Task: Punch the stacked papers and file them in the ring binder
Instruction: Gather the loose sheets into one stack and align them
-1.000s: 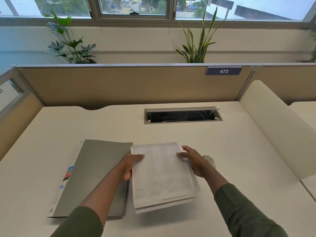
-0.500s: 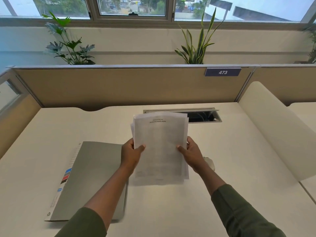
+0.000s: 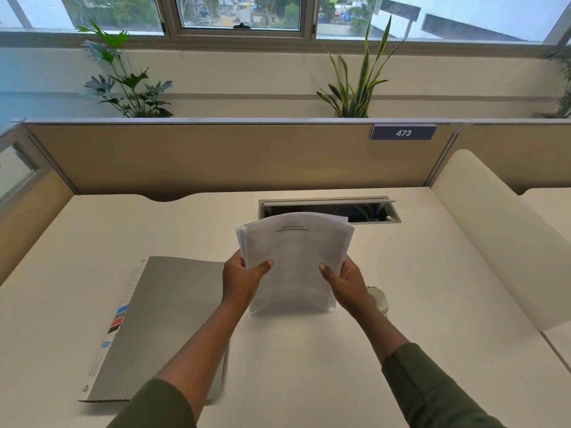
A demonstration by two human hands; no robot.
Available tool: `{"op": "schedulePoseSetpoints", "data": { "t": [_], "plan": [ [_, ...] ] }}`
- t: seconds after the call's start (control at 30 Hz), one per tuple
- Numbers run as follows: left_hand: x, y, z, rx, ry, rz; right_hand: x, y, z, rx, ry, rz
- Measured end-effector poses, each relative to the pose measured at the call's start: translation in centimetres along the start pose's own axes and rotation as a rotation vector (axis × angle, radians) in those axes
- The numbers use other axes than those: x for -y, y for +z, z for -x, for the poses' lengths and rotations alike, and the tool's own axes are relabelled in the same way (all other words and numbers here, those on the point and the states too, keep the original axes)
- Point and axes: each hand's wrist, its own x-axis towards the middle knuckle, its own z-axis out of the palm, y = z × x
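A stack of white papers point(image 3: 295, 261) stands upright on its lower edge on the desk, its top curling back. My left hand point(image 3: 244, 281) grips the stack's left side and my right hand point(image 3: 344, 281) grips its right side, thumbs on the front sheet. A closed grey ring binder point(image 3: 160, 325) lies flat on the desk to the left, partly under my left forearm. A whitish object point(image 3: 378, 299), possibly the hole punch, peeks out behind my right wrist; most of it is hidden.
An open cable slot point(image 3: 370, 210) is set in the white desk point(image 3: 432, 288) just behind the papers. A beige partition point(image 3: 216, 156) closes the back, and a curved white divider point(image 3: 500, 236) bounds the right side.
The papers lay flat on the desk one second ago. Both hands lifted them and stood them on edge, and the top now bends back more.
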Motion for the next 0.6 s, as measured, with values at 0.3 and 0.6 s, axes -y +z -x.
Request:
{"op": "schedulePoseSetpoints", "data": {
  "t": [0.3, 0.6],
  "plan": [
    [0.09, -0.05, -0.09, 0.018, -0.018, -0.015, -0.27, 0.28, -0.03, -0.040, 0.006, 0.005],
    [-0.17, 0.25, -0.08, -0.004, 0.051, -0.078, -0.80, -0.16, 0.15, -0.111, 0.028, 0.029]
  ]
}}
